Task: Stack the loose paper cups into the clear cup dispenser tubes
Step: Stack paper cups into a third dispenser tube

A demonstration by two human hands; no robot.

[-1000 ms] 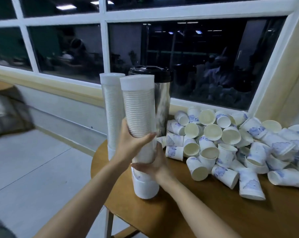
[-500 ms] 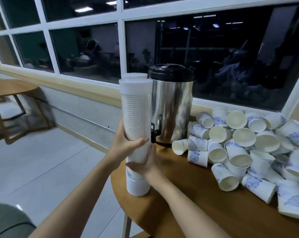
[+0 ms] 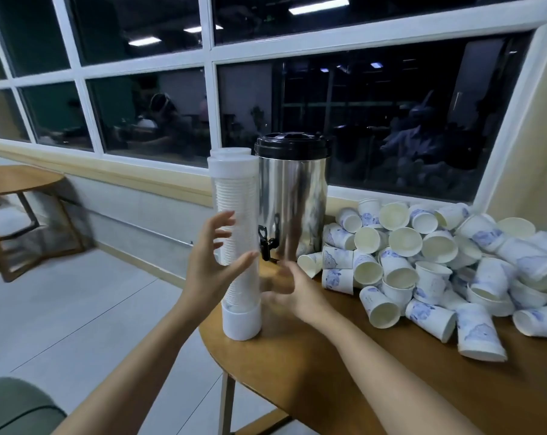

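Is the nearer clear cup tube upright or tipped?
Upright: the white-capped clear plastic cup tube stands on its white base on the round wooden table.

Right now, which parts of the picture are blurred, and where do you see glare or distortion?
Head view: the right hand is smeared by motion blur, the left hand only slightly; the dark window reflects ceiling lights; the steel urn shows streaky reflections; the window frame curves from wide-angle distortion.
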